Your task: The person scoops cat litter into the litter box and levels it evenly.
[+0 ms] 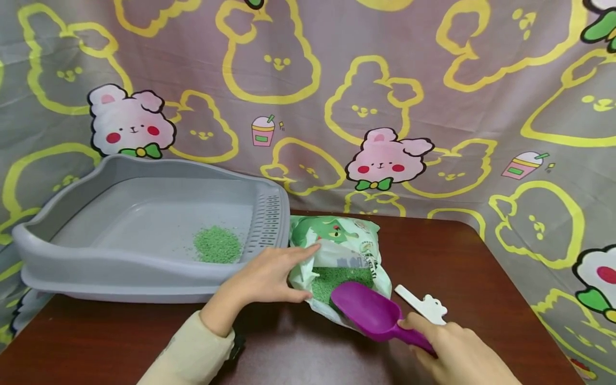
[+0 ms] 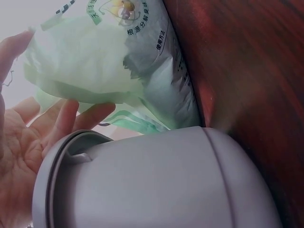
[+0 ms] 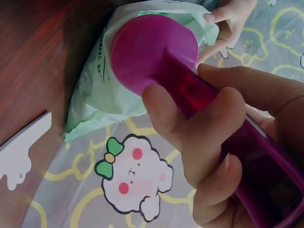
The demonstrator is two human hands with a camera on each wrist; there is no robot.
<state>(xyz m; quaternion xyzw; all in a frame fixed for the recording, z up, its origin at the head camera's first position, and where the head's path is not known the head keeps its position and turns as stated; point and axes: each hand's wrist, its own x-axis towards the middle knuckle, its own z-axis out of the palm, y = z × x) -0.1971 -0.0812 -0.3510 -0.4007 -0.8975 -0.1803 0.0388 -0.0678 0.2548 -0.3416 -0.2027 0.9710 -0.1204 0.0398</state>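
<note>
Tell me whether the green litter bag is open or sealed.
Open. The green-printed plastic litter bag shows green pellets through its mouth, which the left hand holds apart while the right hand brings the purple plastic scoop to it.

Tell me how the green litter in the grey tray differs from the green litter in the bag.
The green litter in the grey plastic tray is a small, flat, open patch; the green litter in the green-and-white bag fills the bag's opening, with the purple scoop at its edge. Both are the same fine green granules.

Litter tray [image 1: 144,224] occupies the surface's [image 1: 481,256] left rear; bag [image 1: 339,256] lies just right of it; clip [image 1: 423,306] right of bag.
</note>
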